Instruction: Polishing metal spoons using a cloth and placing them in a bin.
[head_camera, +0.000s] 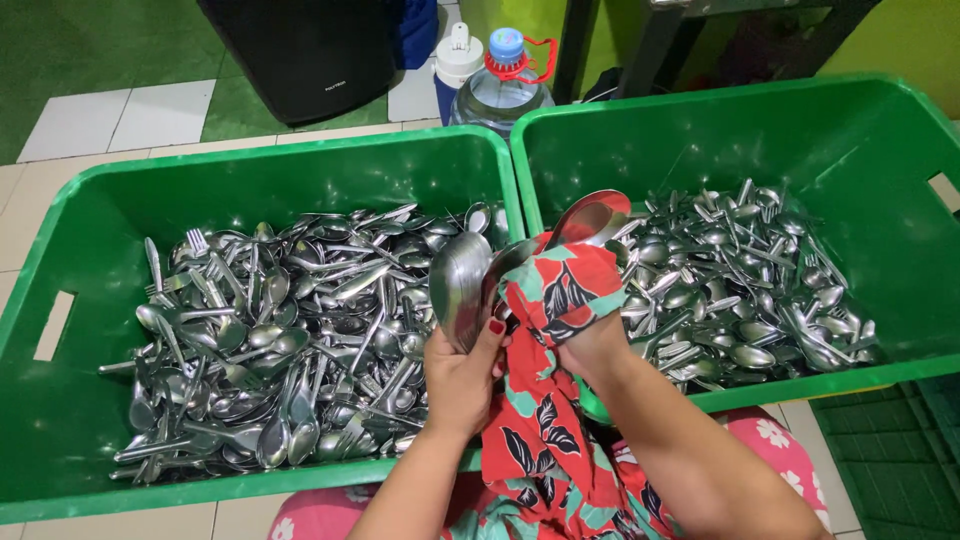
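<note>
My right hand (590, 345), wrapped in the red patterned cloth (555, 300), is gripping spoons (590, 215); my left hand (462, 370) is clutching another spoon (460, 285) over the rims where the two green tubs (300, 160) meet.

Two bright green bins: left bin (90, 215), right bin (850, 130). Silver cutlery (290, 330) fills both. Between the bins, a red cloth (560, 300) with teal and black leaf pattern. Behind the bins, a clear bottle (500, 85), blue cap, red handle.
</note>
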